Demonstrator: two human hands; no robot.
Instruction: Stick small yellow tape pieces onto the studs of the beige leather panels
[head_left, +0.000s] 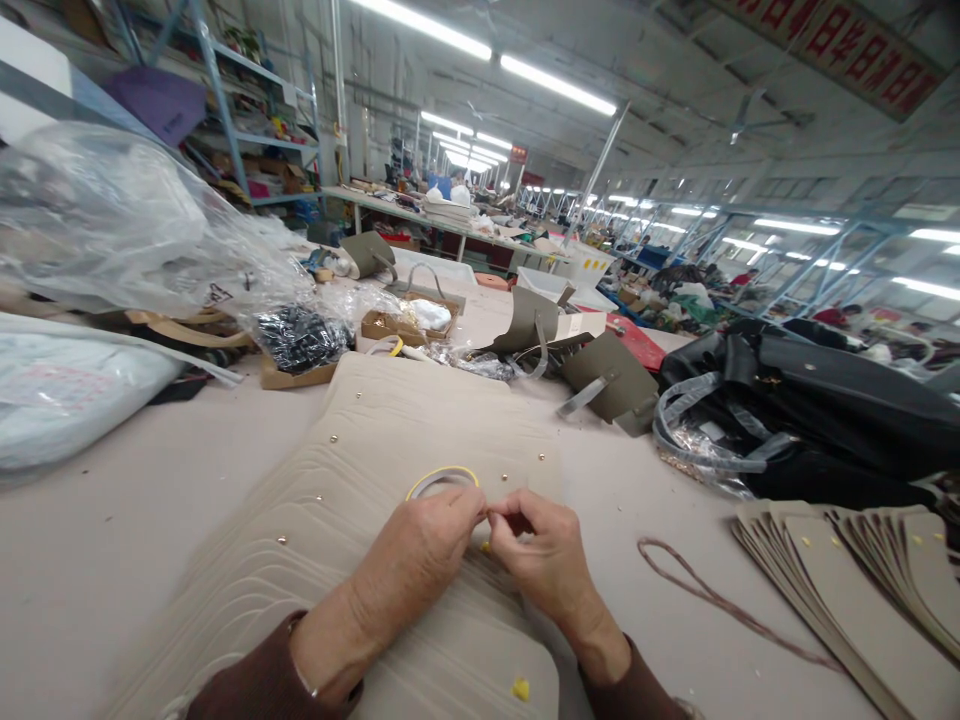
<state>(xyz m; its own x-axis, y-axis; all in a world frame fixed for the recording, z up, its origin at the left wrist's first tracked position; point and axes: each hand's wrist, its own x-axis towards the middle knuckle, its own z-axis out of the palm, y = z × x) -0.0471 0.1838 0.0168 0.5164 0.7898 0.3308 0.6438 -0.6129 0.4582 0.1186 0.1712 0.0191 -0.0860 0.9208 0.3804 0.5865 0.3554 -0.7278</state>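
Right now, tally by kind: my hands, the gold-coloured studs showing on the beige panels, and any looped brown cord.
Left hand and right hand: 2
Gold-coloured studs on the beige panels: 6
Looped brown cord: 1
Total: 9

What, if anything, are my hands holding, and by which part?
Can't tell: left hand and right hand are close at the fingertips; anything between is too small to identify. The left hand hides whether the yellow-edged ring is held.

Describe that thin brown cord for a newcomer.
Start at the wide stack of beige panels on the pale worktable. Between it and the fanned beige strips at right lies the thin brown cord, doubled into a narrow loop, unlike the broad, flat strips.
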